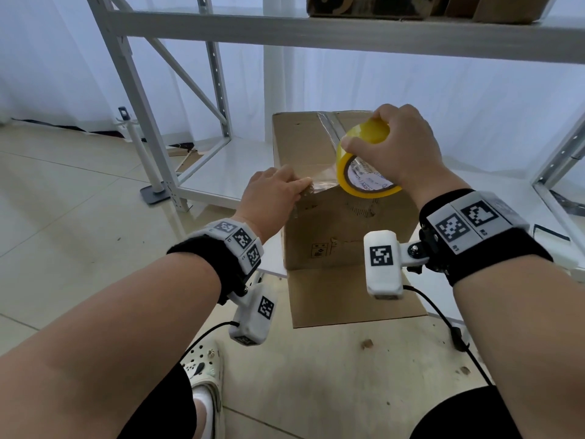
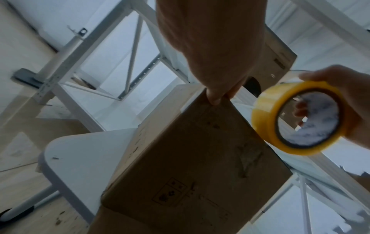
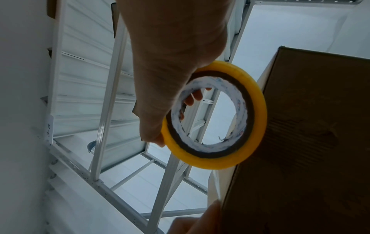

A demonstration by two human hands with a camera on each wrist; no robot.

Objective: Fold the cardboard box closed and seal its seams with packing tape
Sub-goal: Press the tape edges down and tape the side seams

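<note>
A brown cardboard box (image 1: 300, 144) stands with its top flaps folded shut, and a clear tape strip (image 1: 329, 125) runs along the centre seam. My right hand (image 1: 402, 144) grips a yellow packing tape roll (image 1: 367, 134) just above the box's near top edge. Clear tape stretches from the roll to my left hand (image 1: 275, 191). That hand lies over the near edge, its fingers flat on the top and its thumb (image 2: 214, 98) on the front face (image 2: 190, 158). The right wrist view shows the roll (image 3: 258, 101) beside the box wall (image 3: 310, 126).
The box sits on a small white table (image 2: 84, 150). A cardboard flap (image 1: 348, 299) lies out toward me over a plywood board (image 1: 316, 375). White metal shelving (image 1: 145, 99) stands behind and to the right, with boxes (image 1: 380, 4) on top. A stand with a grey base (image 1: 155, 191) is at left.
</note>
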